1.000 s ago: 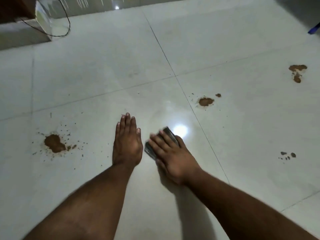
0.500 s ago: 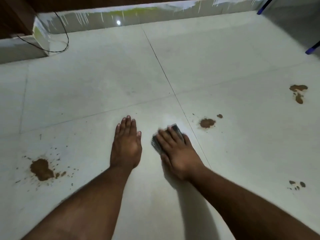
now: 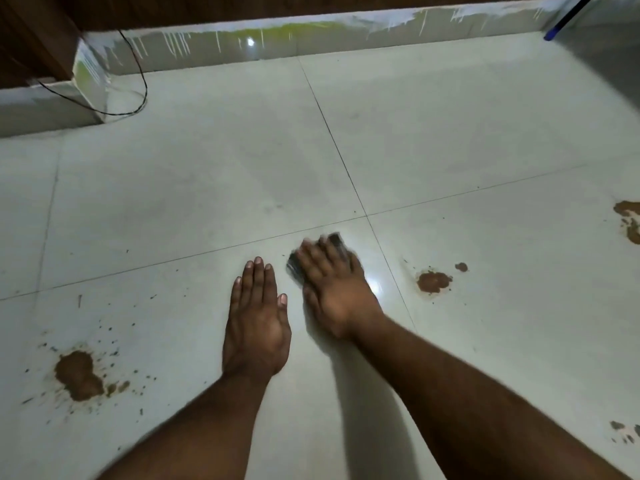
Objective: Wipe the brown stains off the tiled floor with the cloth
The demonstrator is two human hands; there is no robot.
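Observation:
My right hand (image 3: 334,285) presses flat, with straight fingers, on a small dark grey cloth (image 3: 295,268) on the pale tiled floor (image 3: 207,188); the hand and cloth are blurred. Most of the cloth is hidden under the fingers. Just to its left my left hand (image 3: 256,320) rests flat on the floor with fingers together. A brown stain (image 3: 433,281) with a small spot lies right of the cloth. A larger brown stain (image 3: 78,375) with splatter lies at the lower left. Another stain (image 3: 628,220) is at the right edge, and small spots (image 3: 623,432) at the lower right.
A paint-streaked skirting (image 3: 311,36) runs along the far wall. A black cable (image 3: 135,98) loops on the floor at the back left beside a step (image 3: 41,109). A blue stick (image 3: 564,20) leans at the top right corner.
My right hand has slid the cloth forward, away from me, towards the tile joint. The view has tilted up, so more of the far wall shows. My left hand stays flat on the floor.

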